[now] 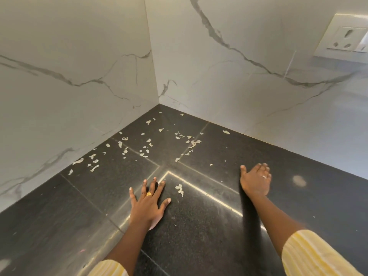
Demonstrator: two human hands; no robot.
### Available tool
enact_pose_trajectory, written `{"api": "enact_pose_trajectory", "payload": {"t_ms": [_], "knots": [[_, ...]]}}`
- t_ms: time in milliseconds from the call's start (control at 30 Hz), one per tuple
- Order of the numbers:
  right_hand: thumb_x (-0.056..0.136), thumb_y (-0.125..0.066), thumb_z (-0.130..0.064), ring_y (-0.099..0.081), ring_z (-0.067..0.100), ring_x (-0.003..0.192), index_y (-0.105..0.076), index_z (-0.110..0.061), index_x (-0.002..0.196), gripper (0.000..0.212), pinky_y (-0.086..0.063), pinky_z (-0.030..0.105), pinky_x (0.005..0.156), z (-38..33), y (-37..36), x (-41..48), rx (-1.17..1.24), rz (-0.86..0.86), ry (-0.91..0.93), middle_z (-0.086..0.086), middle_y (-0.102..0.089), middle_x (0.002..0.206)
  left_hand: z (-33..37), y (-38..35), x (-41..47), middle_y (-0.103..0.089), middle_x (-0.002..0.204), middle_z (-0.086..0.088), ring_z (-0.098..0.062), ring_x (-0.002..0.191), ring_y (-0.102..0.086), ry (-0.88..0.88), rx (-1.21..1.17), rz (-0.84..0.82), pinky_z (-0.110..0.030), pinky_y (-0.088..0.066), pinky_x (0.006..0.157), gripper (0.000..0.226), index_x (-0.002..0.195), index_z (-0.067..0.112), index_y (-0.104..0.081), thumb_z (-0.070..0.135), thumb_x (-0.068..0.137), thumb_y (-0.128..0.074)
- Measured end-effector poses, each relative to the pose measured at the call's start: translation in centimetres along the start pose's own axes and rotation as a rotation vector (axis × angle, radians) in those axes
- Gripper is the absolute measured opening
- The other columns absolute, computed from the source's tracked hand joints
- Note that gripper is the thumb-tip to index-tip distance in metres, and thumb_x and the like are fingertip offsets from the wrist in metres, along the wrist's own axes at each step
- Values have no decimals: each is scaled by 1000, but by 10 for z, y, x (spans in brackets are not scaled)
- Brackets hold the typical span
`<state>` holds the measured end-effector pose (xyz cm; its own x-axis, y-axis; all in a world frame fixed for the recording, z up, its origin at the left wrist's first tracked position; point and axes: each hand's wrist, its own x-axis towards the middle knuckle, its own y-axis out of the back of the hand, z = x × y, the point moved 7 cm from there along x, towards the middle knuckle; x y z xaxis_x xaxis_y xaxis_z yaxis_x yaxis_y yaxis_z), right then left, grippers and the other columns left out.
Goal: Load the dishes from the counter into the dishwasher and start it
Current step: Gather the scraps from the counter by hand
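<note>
Black bench [59,226] corner shows only pale scraps [147,140], no dishes; my left hand [148,204] spread flat, right hand [255,181] open, empty, so next I likely must find dishes.

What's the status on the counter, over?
Left hand flat on counter, right hand open, both empty. No dishes or dishwasher in view. Pale scraps litter the corner.

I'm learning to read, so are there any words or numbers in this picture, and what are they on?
None: no words, numbers or labels can be read anywhere. The wall socket is plain white, the black counter bears pale scraps but no print, and the marble walls show only grey veins.
</note>
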<state>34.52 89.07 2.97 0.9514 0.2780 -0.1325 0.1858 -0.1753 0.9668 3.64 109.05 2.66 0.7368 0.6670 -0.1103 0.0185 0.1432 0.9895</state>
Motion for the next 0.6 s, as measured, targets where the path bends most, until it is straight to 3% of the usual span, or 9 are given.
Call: {"api": "enact_pose_trajectory", "payload": {"t_ms": [100,200,267,333,400,467,533,600], "knots": [[96,-14,-55,-6,29,145,-6,1,147,77,-8,40,118,-75,-21,-26,-29,-26,248,18,-4,156,-4,1,-1,14,156,11,-16,138,24,62,32,13,-61,22,102,97,147,38,6,75,61,32],[92,-2,-61,-2,27,145,-3,-1,148,82,-5,39,117,-139,-44,-65,-73,-85,476,16,0,156,-6,2,-1,14,156,10,-15,136,26,111,25,15,-62,23,101,89,147,38,3,73,68,22],[73,25,-69,0,26,145,-2,-3,148,104,-3,38,117,-172,-53,-95,-81,-145,688,13,0,156,-7,3,-2,16,156,9,-14,133,28,134,33,20,-61,29,96,95,148,34,4,73,65,28],[57,33,-71,2,20,145,-2,-9,149,116,-1,35,117,-187,-58,-119,-86,-250,894,6,1,157,-11,8,-4,16,156,8,-13,133,29,205,8,57,-60,29,95,91,148,28,7,69,69,25],[65,22,-71,9,13,144,0,-16,149,103,3,31,118,-184,-51,-139,-17,-318,1082,-4,8,155,-15,12,-7,18,155,9,-14,134,27,283,-60,98,-60,26,99,74,147,26,12,61,82,12],[85,6,-61,12,12,141,-2,-24,149,74,6,31,119,-170,-44,-164,-120,-276,1355,-11,8,153,-16,20,-11,21,152,11,-14,135,27,297,-138,133,-58,24,101,63,143,27,19,56,89,6],[98,-10,-50,-8,15,142,-12,-30,148,53,-4,36,118,-147,-48,-181,-297,-96,1643,-14,-13,154,-14,25,-17,21,149,11,-14,136,25,289,-137,162,-54,24,103,64,139,26,20,58,84,17],[98,-19,-50,-26,12,138,-18,-36,146,49,-12,36,112,-126,-61,-178,-429,-128,1713,-22,-26,149,-27,23,-29,16,150,5,-16,139,17,408,-149,215,-51,27,103,68,141,19,14,59,86,14]]}}
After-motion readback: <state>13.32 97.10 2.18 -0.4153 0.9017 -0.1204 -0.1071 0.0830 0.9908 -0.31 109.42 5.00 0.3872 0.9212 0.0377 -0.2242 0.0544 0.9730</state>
